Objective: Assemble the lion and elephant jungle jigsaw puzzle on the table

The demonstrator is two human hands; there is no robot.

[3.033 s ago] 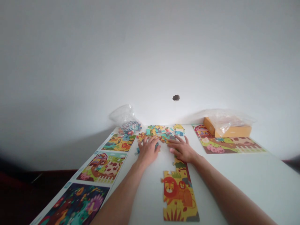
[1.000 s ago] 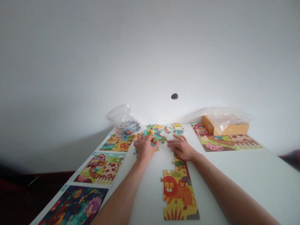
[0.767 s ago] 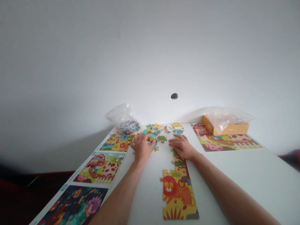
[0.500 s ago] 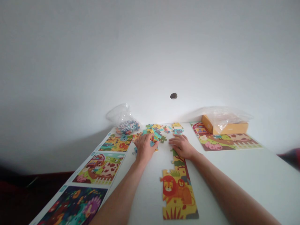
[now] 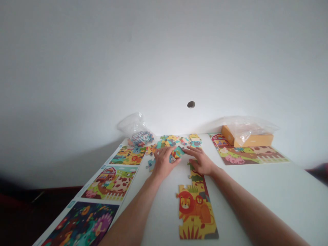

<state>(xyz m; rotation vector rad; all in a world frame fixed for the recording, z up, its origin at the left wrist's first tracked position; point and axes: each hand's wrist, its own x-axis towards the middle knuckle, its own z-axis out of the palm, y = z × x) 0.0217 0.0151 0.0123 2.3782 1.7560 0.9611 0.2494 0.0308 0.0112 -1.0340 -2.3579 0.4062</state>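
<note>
The white table [image 5: 282, 201] carries three printed picture sheets [image 5: 110, 182] down its left edge and a farm picture sheet [image 5: 252, 155] at the far right corner, with an orange cardboard box [image 5: 252, 140] on it under clear plastic. A plastic bag [image 5: 135, 128] of jigsaw pieces sits at the far left corner. Near the table's front edge lies a lion jigsaw section [image 5: 196, 213], a joined strip reaching toward the hands (its far end looks ragged and unfinished). Most of the picture is left to do: loose jigsaw pieces [image 5: 171, 141] lie heaped at the far edge. The left hand [image 5: 164, 164], fingers close together, sits on a teal piece [image 5: 176, 152], though any grip is hidden. The right hand [image 5: 201, 162], fingers spread wide, rests just beside that piece, holding nothing visible.
</note>
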